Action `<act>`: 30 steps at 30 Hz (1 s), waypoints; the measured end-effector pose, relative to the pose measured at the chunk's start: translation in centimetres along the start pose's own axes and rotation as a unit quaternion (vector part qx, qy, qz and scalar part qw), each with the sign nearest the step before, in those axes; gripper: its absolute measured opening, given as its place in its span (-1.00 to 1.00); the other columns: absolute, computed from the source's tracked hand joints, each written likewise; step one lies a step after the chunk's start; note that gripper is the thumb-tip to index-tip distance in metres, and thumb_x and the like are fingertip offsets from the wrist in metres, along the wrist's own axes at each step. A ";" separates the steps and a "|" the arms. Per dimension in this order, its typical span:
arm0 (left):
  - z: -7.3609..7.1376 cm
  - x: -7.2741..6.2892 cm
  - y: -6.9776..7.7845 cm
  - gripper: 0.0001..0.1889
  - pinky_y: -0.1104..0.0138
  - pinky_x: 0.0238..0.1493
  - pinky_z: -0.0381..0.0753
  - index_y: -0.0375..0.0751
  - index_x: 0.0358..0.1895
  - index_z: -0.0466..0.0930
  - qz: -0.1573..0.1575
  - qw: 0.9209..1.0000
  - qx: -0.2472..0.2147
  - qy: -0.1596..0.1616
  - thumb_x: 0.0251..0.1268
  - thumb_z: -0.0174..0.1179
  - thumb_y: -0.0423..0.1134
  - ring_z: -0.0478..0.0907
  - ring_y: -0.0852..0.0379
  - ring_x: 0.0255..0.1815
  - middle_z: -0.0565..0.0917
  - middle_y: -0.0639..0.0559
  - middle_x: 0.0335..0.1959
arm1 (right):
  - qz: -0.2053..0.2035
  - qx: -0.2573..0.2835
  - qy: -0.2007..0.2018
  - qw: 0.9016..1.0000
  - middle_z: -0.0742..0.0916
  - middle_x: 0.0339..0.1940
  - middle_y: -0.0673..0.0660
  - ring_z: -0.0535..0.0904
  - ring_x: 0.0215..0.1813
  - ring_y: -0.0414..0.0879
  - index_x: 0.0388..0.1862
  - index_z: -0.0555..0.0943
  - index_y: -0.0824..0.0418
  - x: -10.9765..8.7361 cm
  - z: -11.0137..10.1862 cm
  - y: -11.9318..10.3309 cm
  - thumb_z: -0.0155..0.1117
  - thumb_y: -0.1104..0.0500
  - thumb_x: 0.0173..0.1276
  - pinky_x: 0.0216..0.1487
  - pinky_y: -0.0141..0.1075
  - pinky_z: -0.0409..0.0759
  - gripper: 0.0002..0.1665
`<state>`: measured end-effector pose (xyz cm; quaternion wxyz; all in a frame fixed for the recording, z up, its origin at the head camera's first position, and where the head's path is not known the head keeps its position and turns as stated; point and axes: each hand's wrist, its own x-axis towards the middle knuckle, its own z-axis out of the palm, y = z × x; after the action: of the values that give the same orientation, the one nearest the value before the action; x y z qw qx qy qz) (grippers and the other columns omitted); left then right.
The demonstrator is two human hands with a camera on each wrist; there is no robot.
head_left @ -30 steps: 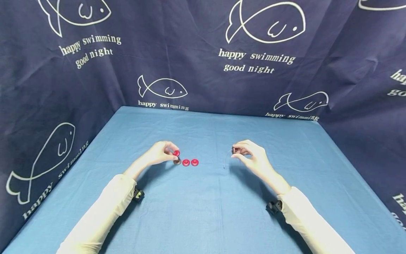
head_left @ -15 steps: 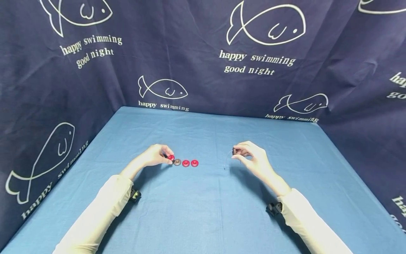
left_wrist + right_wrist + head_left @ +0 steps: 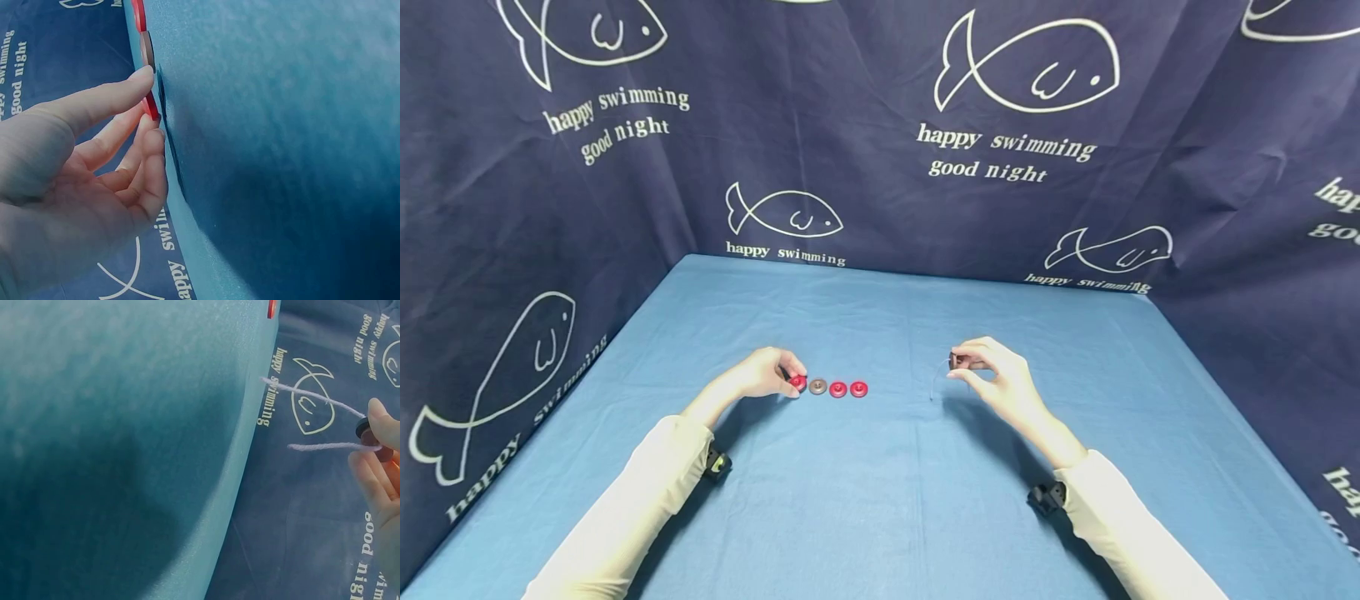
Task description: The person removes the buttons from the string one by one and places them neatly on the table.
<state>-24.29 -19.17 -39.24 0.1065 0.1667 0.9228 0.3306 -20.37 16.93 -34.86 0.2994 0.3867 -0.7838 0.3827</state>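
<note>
My left hand (image 3: 763, 373) pinches a red button (image 3: 798, 383) between thumb and fingers, low over the cloth at the left end of a short row. Beside it lie a brown button (image 3: 817, 387) and two red ones, the nearer red button (image 3: 838, 389) and the end red button (image 3: 859, 389). In the left wrist view the thumb covers part of the held red button (image 3: 150, 106). Raised off the table, my right hand (image 3: 1000, 371) grips dark and brown buttons (image 3: 370, 434) by their edges. Two ends of pale string (image 3: 325, 447) stick out from them.
A blue cloth (image 3: 880, 483) covers the table. Dark blue curtains (image 3: 880, 125) printed with fish and lettering stand along its back and sides. A black wrist camera (image 3: 717, 463) sits at the left cuff, and another wrist camera (image 3: 1047, 497) at the right.
My left hand has carried the red button from above the brown one leftward and down to the row's left end. The right hand has stayed nearly still with its buttons and string.
</note>
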 end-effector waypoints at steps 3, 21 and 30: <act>0.0 -0.1 0.1 -0.70 0.30 -0.19 0.51 -0.31 -0.19 0.63 -0.004 1.000 0.017 -0.006 -0.07 0.42 -0.36 0.55 0.11 -0.30 0.66 -0.07 -0.32 | -0.004 0.002 -0.002 1.000 0.67 -0.40 0.30 0.61 -0.45 0.08 -0.29 0.61 0.45 -0.2 0.2 0.5 0.48 0.57 -0.25 -0.34 -0.27 0.60 -0.56; -0.1 0.0 0.1 -0.67 0.21 -0.09 0.50 -0.31 -0.15 0.63 0.004 1.000 0.020 0.005 0.01 0.39 -0.21 0.57 0.02 -0.21 0.68 -0.11 -0.27 | 0.004 0.011 -0.005 1.000 0.70 -0.34 0.16 0.62 -0.37 -0.10 -0.22 0.65 0.31 -1.6 0.9 3.7 0.53 0.41 -0.17 -0.26 -0.41 0.60 -0.57; -0.1 0.1 -0.1 -0.73 0.20 -0.13 0.54 -0.36 -0.19 0.62 0.019 0.998 0.016 0.056 0.12 0.31 -0.22 0.61 0.00 -0.26 0.70 -0.14 -0.33 | -0.005 0.003 0.000 1.000 0.68 -0.40 0.28 0.62 -0.42 0.04 -0.29 0.61 0.43 -0.7 0.6 1.6 0.50 0.55 -0.26 -0.31 -0.32 0.59 -0.56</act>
<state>-24.43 -19.29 -39.19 0.0454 0.1673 0.9290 0.3271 -21.49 17.38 -36.30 0.3000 0.3914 -0.7810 0.3831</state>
